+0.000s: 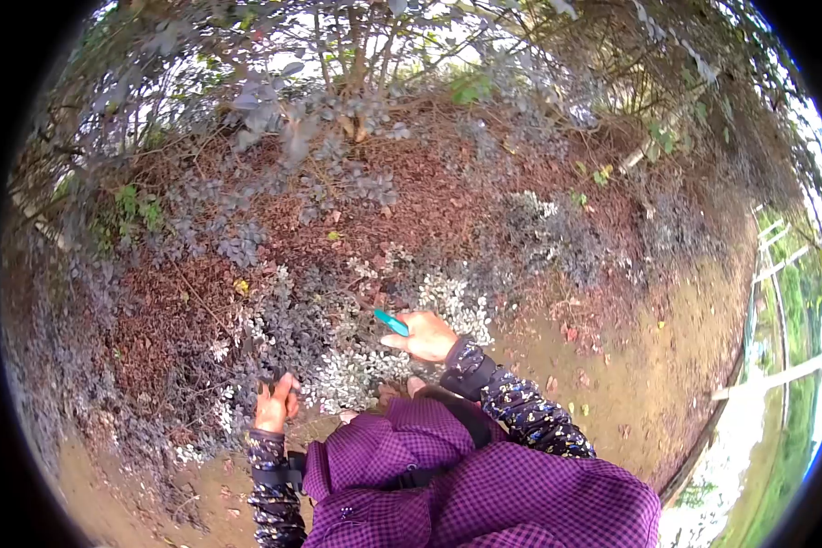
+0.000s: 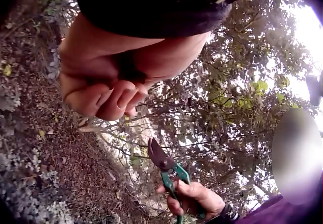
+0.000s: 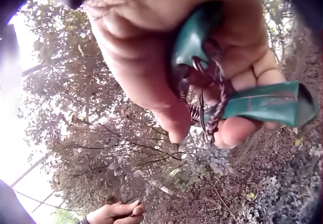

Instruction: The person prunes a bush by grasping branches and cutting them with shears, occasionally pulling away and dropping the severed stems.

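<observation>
In my right hand [image 1: 426, 338] I grip a pair of pruning shears [image 2: 171, 169] with green handles. The left wrist view shows their dark curved blades parted and pointing up. A coil spring and a dark braided cord [image 3: 220, 95] show between the handles in the right wrist view. My left hand [image 2: 113, 77] is held apart from the shears, fingers curled in toward the palm. Dark leaves [image 3: 126, 178] overlap the space just above it in the right wrist view. A dark patch shows inside the curled fingers; I cannot tell whether it is something held.
Low shrubs with pale and grey leaves [image 1: 347, 379] grow right in front of my body. Reddish leaf litter [image 1: 411, 201] covers the ground beyond, under taller branches [image 1: 356, 73]. A bare dirt path [image 1: 630, 365] runs at the right, bordered by a pale railing [image 1: 776, 379].
</observation>
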The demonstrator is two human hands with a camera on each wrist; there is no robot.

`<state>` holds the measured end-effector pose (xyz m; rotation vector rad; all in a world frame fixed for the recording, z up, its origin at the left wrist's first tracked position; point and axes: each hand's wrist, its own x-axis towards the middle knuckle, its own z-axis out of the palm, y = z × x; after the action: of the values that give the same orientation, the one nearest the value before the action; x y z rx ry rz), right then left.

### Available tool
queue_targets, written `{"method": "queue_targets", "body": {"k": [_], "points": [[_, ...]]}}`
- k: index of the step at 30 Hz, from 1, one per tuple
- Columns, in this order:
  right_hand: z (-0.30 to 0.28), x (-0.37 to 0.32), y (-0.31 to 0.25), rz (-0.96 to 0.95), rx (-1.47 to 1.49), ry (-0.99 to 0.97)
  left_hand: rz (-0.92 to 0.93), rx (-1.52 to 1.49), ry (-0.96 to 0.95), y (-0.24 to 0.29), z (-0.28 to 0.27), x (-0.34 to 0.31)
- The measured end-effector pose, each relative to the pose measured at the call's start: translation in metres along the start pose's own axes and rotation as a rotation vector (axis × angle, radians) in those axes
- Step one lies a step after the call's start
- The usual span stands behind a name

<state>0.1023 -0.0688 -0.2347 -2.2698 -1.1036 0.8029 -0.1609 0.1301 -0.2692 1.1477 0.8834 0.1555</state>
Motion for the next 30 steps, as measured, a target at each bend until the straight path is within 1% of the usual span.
{"method": "queue_targets", "body": {"k": [1,2,4,6,7,8,10,11,12,14,15,16,18,19,20,22,23,24,25,26,27,28,29,30], "points": [[0.007,-0.008,0.014,0.118,-0.053,-0.007,-0.034,0.035,0.026,-0.014,-0.002,-0.002],[0.018,-0.013,0.04,0.146,-0.089,0.007,-0.069,0.066,0.056,-0.023,-0.003,-0.005],[0.024,-0.03,0.072,0.279,-0.071,-0.037,-0.09,0.144,0.072,-0.029,-0.002,-0.008],[0.025,-0.046,0.102,0.461,-0.06,-0.135,0.017,0.275,0.083,-0.034,0.001,-0.004],[0.033,-0.053,0.122,0.483,-0.119,-0.099,0.065,0.247,0.124,-0.016,0.019,-0.013],[0.039,-0.061,0.139,0.516,-0.142,-0.073,0.101,0.228,0.125,-0.021,0.019,-0.006],[0.053,-0.075,0.168,0.657,-0.067,-0.053,0.146,0.185,0.083,-0.013,0.028,0.003],[0.054,-0.082,0.169,0.621,-0.157,-0.076,0.107,0.266,0.078,-0.005,0.03,0.008],[0.048,-0.091,0.174,0.488,-0.082,-0.209,0.111,0.238,0.1,0.0,0.039,0.012],[0.075,-0.098,0.208,0.641,-0.123,-0.302,0.112,0.18,0.06,0.001,0.048,0.028],[0.082,-0.11,0.214,0.731,0.034,-0.222,0.139,0.165,0.057,0.008,0.06,0.027],[0.09,-0.122,0.22,0.813,0.192,-0.14,0.15,0.166,0.11,0.004,0.064,0.032],[0.115,-0.142,0.237,0.901,0.205,-0.166,0.227,0.221,0.138,0.006,0.083,0.033],[0.143,-0.153,0.266,0.718,0.152,-0.197,0.226,0.304,0.055,0.01,0.089,0.032],[0.166,-0.166,0.29,0.533,0.095,-0.228,0.381,0.407,0.036,-0.003,0.087,0.041],[0.174,-0.187,0.297,0.34,-0.254,-0.5,0.414,0.513,-0.147,-0.006,0.097,0.039],[0.19,-0.198,0.31,0.341,-0.252,-0.495,0.303,0.505,-0.186,0.009,0.115,0.026],[0.212,-0.209,0.332,0.604,0.054,-0.455,0.204,0.512,-0.185,0.016,0.128,0.018],[0.222,-0.215,0.348,0.858,0.366,-0.402,0.221,0.54,-0.2,0.02,0.134,0.014],[0.206,-0.217,0.339,0.859,0.367,-0.401,0.237,0.567,-0.213,0.022,0.136,0.009],[0.176,-0.219,0.317,0.794,0.304,-0.43,0.238,0.654,-0.237,0.022,0.129,0.009],[0.151,-0.219,0.299,0.723,0.239,-0.465,0.235,0.655,-0.225,0.015,0.122,0.013],[0.146,-0.223,0.302,0.829,0.418,-0.355,0.349,0.698,-0.216,0.005,0.114,0.015],[0.147,-0.223,0.313,0.808,0.405,-0.387,0.457,0.742,-0.19,-0.006,0.104,0.012]]}}
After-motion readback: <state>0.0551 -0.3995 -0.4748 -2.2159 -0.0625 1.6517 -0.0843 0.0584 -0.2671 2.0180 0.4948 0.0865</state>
